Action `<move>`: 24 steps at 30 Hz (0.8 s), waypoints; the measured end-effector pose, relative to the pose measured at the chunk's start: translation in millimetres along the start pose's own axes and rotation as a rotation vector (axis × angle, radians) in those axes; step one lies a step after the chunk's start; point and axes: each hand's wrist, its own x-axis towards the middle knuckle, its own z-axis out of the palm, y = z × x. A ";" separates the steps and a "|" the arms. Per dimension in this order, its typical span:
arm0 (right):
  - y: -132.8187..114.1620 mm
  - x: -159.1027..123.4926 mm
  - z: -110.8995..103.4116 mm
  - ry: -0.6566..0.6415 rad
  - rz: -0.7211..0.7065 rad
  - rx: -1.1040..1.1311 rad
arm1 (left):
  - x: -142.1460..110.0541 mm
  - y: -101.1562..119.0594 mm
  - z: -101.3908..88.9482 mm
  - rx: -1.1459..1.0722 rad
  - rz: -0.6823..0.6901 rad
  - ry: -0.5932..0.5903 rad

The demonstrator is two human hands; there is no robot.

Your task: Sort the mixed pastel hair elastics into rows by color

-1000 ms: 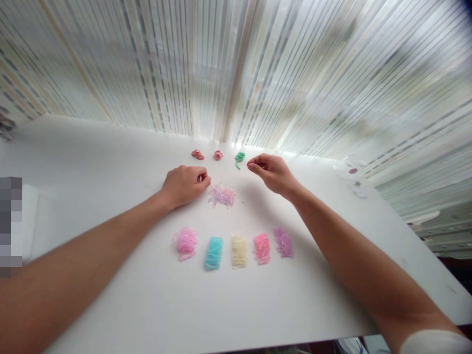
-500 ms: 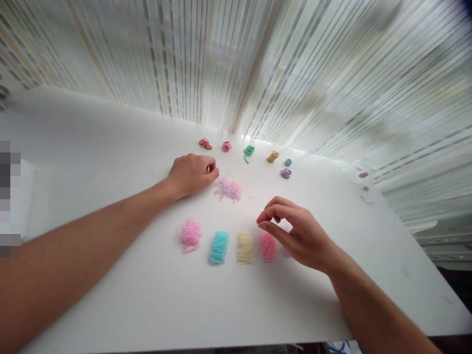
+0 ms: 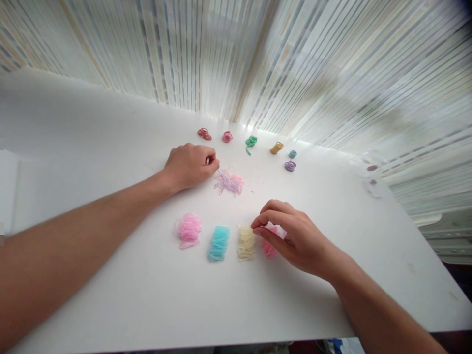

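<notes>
My left hand [image 3: 191, 166] rests on the white table, thumb and forefinger pinched at the edge of a loose pile of pale pink and lilac thin bands [image 3: 230, 182]. Anything in that pinch is too small to name. Over the front row hangs my right hand [image 3: 295, 236], its thumb and forefinger tips together by the cream bundle [image 3: 246, 243]. I cannot make out what, if anything, they hold. This hand partly covers a coral-pink bundle [image 3: 270, 249]. Further left in the row lie a turquoise bundle [image 3: 219, 243] and a looser pink pile [image 3: 190, 231].
Along the back lie red loops [image 3: 204, 133], a pink-red coil [image 3: 227, 136], a green tangle [image 3: 251, 141], a mustard coil [image 3: 276, 147], a small blue coil [image 3: 292, 154] and purple loops [image 3: 290, 166]. A striped curtain [image 3: 221, 59] borders the table's far edge. Clear plastic pieces [image 3: 373, 187] sit at right.
My right hand has moved slightly left and nearer, from above the coral-pink bundle to the cream bundle's edge. My left hand stays beside the mixed pile. The view has shifted a little.
</notes>
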 end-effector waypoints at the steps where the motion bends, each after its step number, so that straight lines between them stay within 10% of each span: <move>1: 0.1 0.1 0.0 0.002 0.003 -0.001 | 0.0 -0.1 0.2 -0.002 0.002 0.002; 24: 8.2 1.2 -5.5 0.147 0.085 0.031 | -0.4 -1.8 0.4 -0.011 0.001 -0.001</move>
